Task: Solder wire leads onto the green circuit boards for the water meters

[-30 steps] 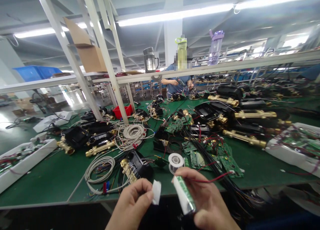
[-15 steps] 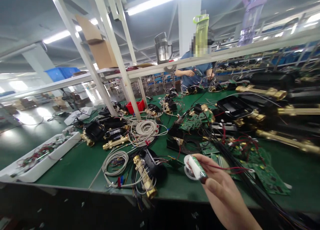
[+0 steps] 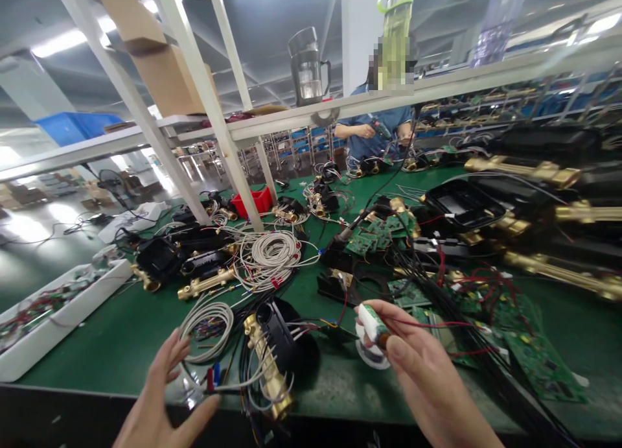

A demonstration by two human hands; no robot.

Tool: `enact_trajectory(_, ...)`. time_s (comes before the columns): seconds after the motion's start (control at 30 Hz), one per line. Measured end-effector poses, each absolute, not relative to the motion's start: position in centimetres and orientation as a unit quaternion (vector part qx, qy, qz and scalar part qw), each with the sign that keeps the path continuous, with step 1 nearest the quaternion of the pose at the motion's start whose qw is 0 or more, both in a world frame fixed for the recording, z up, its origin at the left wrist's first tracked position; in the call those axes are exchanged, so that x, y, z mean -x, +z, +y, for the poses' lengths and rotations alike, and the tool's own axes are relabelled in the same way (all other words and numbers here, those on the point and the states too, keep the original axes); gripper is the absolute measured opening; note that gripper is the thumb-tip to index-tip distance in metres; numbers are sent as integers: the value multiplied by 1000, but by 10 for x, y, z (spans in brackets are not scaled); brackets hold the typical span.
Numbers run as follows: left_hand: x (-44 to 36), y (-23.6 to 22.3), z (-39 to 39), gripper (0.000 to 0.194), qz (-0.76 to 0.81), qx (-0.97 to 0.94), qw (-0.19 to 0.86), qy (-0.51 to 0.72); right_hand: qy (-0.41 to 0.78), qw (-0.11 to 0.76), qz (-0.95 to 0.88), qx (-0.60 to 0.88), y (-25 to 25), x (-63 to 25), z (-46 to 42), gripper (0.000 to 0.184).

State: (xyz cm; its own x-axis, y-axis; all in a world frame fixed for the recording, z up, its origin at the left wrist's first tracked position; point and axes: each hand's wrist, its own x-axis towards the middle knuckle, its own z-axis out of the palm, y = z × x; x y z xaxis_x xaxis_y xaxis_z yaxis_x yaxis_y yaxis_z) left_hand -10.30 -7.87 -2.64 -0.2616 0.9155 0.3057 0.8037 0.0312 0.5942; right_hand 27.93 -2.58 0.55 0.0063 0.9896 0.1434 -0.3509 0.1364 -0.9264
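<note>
My right hand (image 3: 427,370) pinches a small cylindrical battery (image 3: 372,323) with a green and white side and red wires trailing right. Just behind and below it, a white-rimmed spool (image 3: 372,354) lies on the green bench. My left hand (image 3: 162,396) is open, fingers apart, at the front edge by a coil of grey cable (image 3: 208,325). Between the hands lies a brass pipe fitting (image 3: 266,367) with a black housing (image 3: 286,338) and several wires. Close to my left fingers are red and blue tags (image 3: 212,375) and a shiny clear scrap.
Green circuit boards (image 3: 534,351) and a black cable bundle lie to the right, with brass and black meter bodies (image 3: 466,205) behind. A white foam tray (image 3: 63,318) stands left, a red bin (image 3: 253,203) by the shelf post. Across the bench a person (image 3: 374,127) holds a power tool.
My left hand has come into view at lower left, open. My right hand still holds the battery, now tilted slightly differently. The whole view has shifted a little.
</note>
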Motion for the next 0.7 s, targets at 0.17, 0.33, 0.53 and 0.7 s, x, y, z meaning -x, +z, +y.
enact_trajectory(0.17, -2, -4, -15, 127, 596, -757, 102, 249, 573, 616, -398, 366, 12, -272, -19, 59)
enact_trajectory(0.33, -21, -15, 3, 133, 583, -761, 77, 274, 602, 584, -390, 380, 26, -263, -3, 66)
enact_trajectory(0.53, 2, -40, -24, 129, 528, -741, 5, 414, 593, 468, -479, 447, 46, -232, 18, 68)
enact_trajectory(0.7, 8, -54, -40, 130, 497, -708, -23, 501, 520, 386, -588, 484, 49, -200, 24, 48)
